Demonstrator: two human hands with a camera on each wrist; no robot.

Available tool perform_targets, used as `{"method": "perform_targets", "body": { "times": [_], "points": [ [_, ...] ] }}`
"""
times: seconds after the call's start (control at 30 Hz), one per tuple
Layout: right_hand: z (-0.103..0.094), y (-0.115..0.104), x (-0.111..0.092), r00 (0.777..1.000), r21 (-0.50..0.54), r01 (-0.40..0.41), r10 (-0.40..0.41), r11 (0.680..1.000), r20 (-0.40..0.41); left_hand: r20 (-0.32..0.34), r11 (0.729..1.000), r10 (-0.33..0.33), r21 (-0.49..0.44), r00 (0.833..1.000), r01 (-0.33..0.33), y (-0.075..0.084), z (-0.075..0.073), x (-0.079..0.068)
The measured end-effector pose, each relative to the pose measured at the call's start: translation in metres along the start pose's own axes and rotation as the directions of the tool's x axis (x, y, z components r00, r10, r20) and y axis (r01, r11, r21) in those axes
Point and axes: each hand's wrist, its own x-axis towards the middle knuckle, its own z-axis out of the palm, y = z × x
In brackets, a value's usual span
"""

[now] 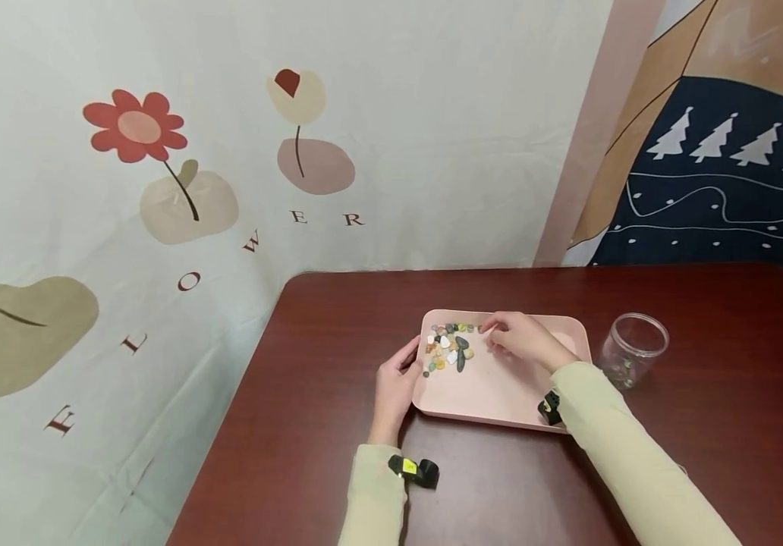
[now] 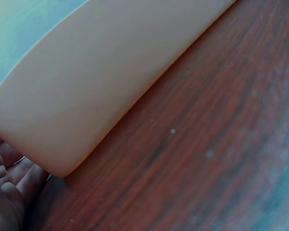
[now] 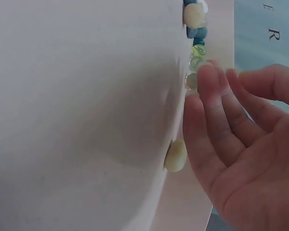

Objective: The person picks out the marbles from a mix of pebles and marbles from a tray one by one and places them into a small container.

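A pink tray (image 1: 480, 402) lies on the table with a cluster of small pebbles (image 1: 451, 356) in its far left part. The left hand (image 1: 394, 387) grips the tray's left side, thumb at the rim; in the left wrist view its fingers (image 2: 26, 180) bend against the outer wall. Over the far edge of the tray reaches the right hand (image 1: 526, 337), its fingers loosely bent. In the right wrist view its fingertips come right up to a row of glass marbles (image 3: 196, 62). A pale yellowish pebble (image 3: 176, 156) lies near the closest finger.
A clear jar (image 1: 633, 349) with some small pieces at its bottom stands right of the tray on the dark red wooden table (image 1: 323, 341). Behind the table hangs a cloth (image 1: 432, 152) printed with flowers and letters.
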Motion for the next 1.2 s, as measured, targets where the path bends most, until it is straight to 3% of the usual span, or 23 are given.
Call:
{"method": "perform_targets", "body": {
  "times": [0.43, 0.53, 0.77, 1.2],
  "points": [
    [0.006, 0.001, 0.007, 0.997, 0.027, 0.051, -0.053, 0.998, 0.05, 0.026, 0.997, 0.049, -0.068, 0.998, -0.047, -0.002, -0.001, 0.001],
    [0.007, 0.003, 0.009, 0.998, 0.034, 0.041, -0.042, 0.999, 0.038, 0.023, 0.997, 0.042, -0.068, 0.999, -0.041, -0.004, -0.001, 0.002],
    [0.009, 0.003, 0.009, 1.0, 0.029, 0.003, -0.003, 1.0, 0.01, 0.016, 0.997, 0.024, -0.078, 1.0, -0.022, -0.032, 0.004, 0.012],
    [0.012, 0.004, 0.013, 0.999, 0.024, -0.03, 0.03, 0.999, 0.01, -0.005, 0.999, 0.012, -0.044, 1.0, -0.012, -0.034, 0.004, 0.011]
  ]
}}
